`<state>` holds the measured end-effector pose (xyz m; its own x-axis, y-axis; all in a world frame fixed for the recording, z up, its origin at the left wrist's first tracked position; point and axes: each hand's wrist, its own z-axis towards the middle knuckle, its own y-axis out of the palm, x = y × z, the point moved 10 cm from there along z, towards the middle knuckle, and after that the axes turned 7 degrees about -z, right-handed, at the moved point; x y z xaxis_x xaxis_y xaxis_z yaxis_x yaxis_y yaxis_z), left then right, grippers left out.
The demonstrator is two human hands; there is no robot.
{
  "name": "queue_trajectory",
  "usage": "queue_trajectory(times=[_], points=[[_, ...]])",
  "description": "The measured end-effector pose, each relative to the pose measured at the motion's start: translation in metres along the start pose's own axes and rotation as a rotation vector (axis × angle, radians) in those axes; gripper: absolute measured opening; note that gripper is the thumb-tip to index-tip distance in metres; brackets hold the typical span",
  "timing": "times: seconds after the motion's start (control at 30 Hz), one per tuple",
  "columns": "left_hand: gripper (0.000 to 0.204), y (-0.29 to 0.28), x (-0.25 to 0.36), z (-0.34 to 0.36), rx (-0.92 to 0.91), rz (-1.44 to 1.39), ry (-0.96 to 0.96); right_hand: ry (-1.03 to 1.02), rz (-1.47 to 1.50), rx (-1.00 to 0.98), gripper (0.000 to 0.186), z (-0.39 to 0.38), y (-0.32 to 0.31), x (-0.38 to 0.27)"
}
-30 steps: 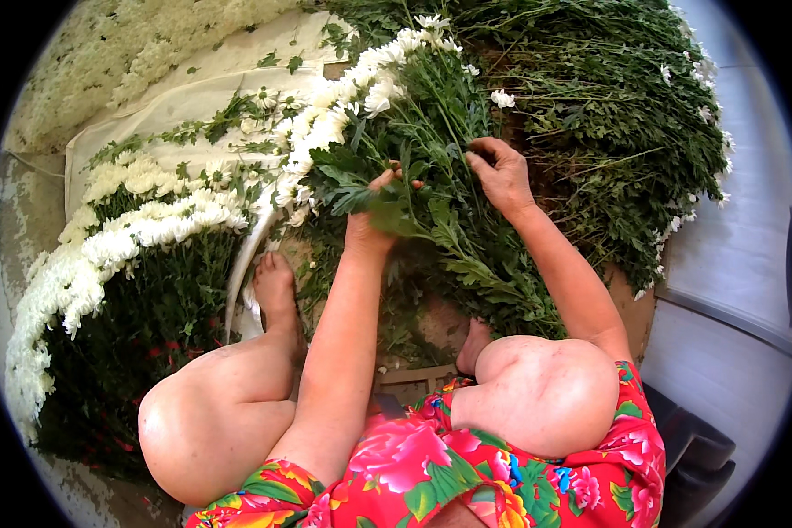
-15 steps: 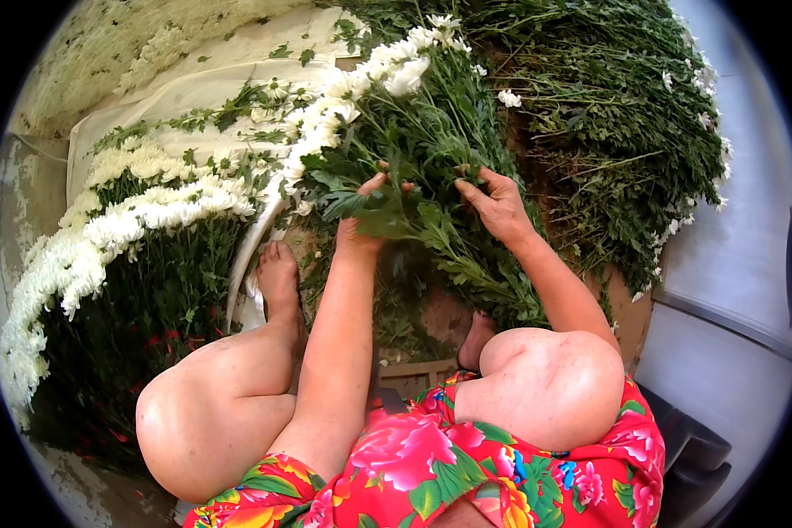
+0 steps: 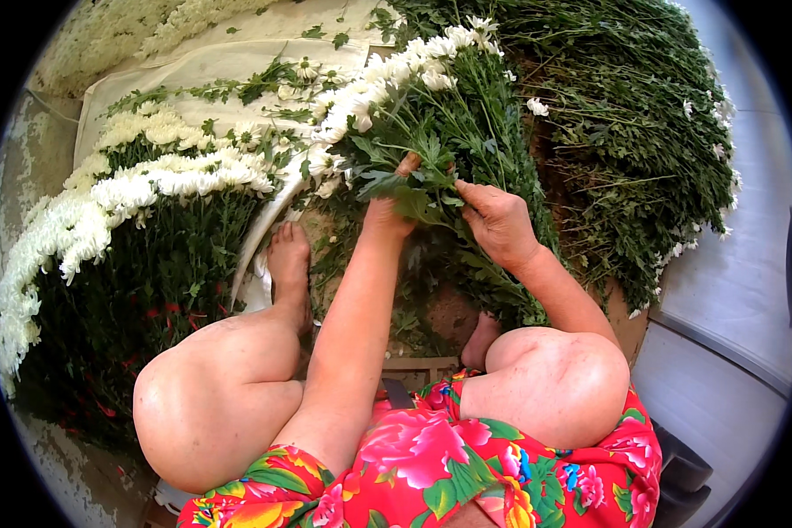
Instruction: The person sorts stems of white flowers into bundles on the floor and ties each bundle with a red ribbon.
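Leafy green chrysanthemum stems [image 3: 422, 189] with white blooms [image 3: 361, 101] at their far left end lie in front of me. My left hand [image 3: 392, 209] is closed round some of these stems, its fingers partly covered by leaves. Just to the right, my right hand [image 3: 502, 224] is closed, thumb and fingertips pinched on a stem of the same cluster. More leafy stems hang below both hands, between my feet.
At the left stand bunches of white chrysanthemums [image 3: 141, 189] with red ties low among the stems. A large heap of cut stems [image 3: 625, 150] fills the right. Pale cloth [image 3: 238, 66] with loose leaves lies behind. A white panel [image 3: 722, 282] borders the right.
My left hand has shifted slightly right, nearer the right hand. The right hand's fingers have drawn together into a tighter pinch. The whole view has shifted a little.
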<state>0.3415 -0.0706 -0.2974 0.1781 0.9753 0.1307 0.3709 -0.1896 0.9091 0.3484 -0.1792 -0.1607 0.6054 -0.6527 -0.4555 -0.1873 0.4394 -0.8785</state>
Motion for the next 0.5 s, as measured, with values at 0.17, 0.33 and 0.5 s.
queue_trajectory(times=[0.17,0.33,0.5], points=[[0.037,-0.007,-0.007,0.005,0.007,-0.052,-0.058,-0.058,-0.164,-0.101,0.017,0.004,0.025,-0.005],[0.022,-0.036,0.008,0.005,0.208,0.02,0.098,-0.084,-0.059,-0.228,0.02,0.022,0.022,-0.01],[0.022,-0.032,0.012,-0.001,0.219,0.06,0.048,0.218,-0.223,0.085,0.019,0.031,0.007,0.068]])
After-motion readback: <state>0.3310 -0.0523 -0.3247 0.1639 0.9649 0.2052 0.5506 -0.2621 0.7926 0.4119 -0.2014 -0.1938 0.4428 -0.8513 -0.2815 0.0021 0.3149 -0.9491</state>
